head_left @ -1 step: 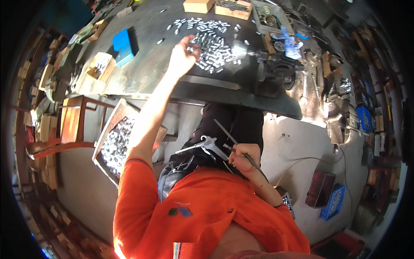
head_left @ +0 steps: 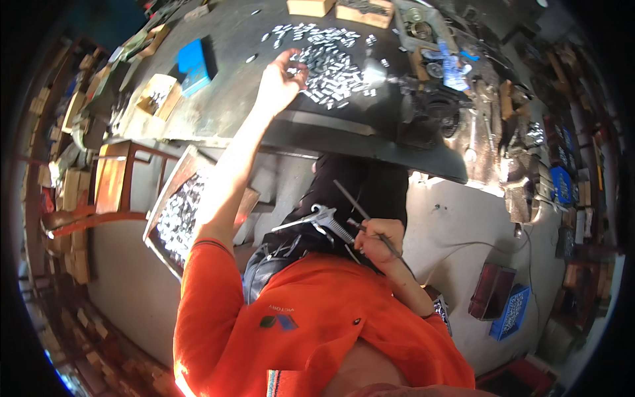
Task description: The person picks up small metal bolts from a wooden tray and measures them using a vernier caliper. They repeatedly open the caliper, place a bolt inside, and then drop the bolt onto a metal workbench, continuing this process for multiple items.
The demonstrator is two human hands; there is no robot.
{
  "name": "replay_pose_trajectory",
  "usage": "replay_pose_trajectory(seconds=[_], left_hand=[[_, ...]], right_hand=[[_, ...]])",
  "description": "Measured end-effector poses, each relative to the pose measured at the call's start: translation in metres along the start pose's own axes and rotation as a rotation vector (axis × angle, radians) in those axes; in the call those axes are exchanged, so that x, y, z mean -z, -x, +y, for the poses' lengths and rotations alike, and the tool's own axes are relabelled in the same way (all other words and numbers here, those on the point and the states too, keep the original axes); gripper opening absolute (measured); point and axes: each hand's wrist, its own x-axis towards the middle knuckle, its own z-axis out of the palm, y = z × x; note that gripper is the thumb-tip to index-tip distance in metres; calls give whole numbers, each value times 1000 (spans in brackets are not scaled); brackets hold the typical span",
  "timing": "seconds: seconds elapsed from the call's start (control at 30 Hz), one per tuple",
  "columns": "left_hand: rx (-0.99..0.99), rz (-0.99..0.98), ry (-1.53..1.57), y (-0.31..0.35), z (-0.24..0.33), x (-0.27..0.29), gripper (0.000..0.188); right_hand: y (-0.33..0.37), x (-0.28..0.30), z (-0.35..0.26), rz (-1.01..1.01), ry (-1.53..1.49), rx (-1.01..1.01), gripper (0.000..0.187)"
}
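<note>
At the left edge of a pile of small shiny metal cylinders (head_left: pixel 331 73) on the dark workbench, my left hand (head_left: pixel 279 85) reaches out, its fingers apart and slightly bent. Nothing can be made out between them. Above my lap, my right hand (head_left: pixel 382 241) is closed round a thin grey metal rod (head_left: pixel 349 198), which slants up and left out of the fist. A small metal piece shows by that hand's fingertips, too small to name. Beside it on my lap lies a silver air blow gun (head_left: pixel 324 221) with its nozzle toward the left.
A blue box (head_left: pixel 192 66) and a wooden box of parts (head_left: pixel 157 96) stand left on the bench (head_left: pixel 231 99). A dark machine fixture (head_left: pixel 433 106) is at right. Below left sits a large bin of metal pieces (head_left: pixel 177 218); a blue crate (head_left: pixel 511 312) is on the floor at right.
The whole view has shifted slightly, with the bench things a little farther right. My left hand stays at the pile's left edge; my right hand keeps the rod.
</note>
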Motion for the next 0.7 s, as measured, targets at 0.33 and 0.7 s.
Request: replay_pose_trajectory(seconds=[0.33,0.7], left_hand=[[426,125,-670,158,-103,192,26],[608,-272,-926,260,-263,222,40]], right_hand=[[1,-6,6,-47,-114,-110,28],[-5,-12,6,-88,-105,-73,27]])
